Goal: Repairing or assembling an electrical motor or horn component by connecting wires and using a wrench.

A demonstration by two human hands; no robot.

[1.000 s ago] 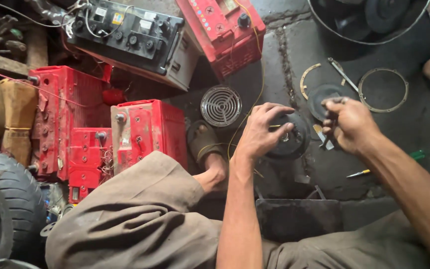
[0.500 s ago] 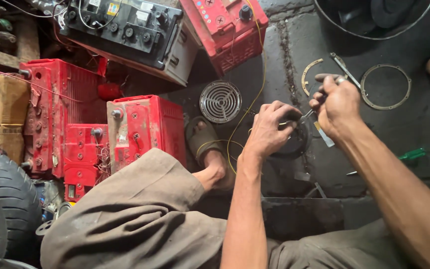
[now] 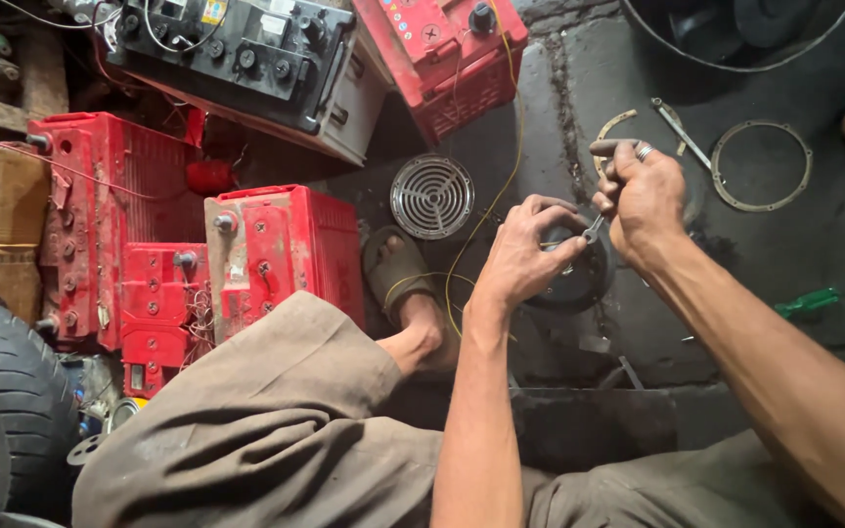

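Left hand [image 3: 520, 256] is curled over the near rim of a dark round motor part [image 3: 579, 279] sitting on the concrete floor [image 3: 765, 244]; fingers closed on it, holding it down. Right hand [image 3: 645, 196] sits just above the part's far edge, fingers pinched shut around a small metal tool [image 3: 594, 230] whose tip points down at the part, between the two hands. Ring visible on one right finger.

A yellow wire [image 3: 501, 186] runs from the part's left side up toward the red battery [image 3: 442, 49] at the top. Round metal grille [image 3: 431, 196] lies left of the left hand, near a sandalled foot [image 3: 398, 279]. Thin metal ring [image 3: 761, 166] and a flat spanner [image 3: 679, 129] lie beyond the right hand, apart from it. Green-handled screwdriver [image 3: 807, 302] is on the floor right of the right forearm. More red batteries [image 3: 276, 254] are stacked at left, next to a tyre [image 3: 2, 391].
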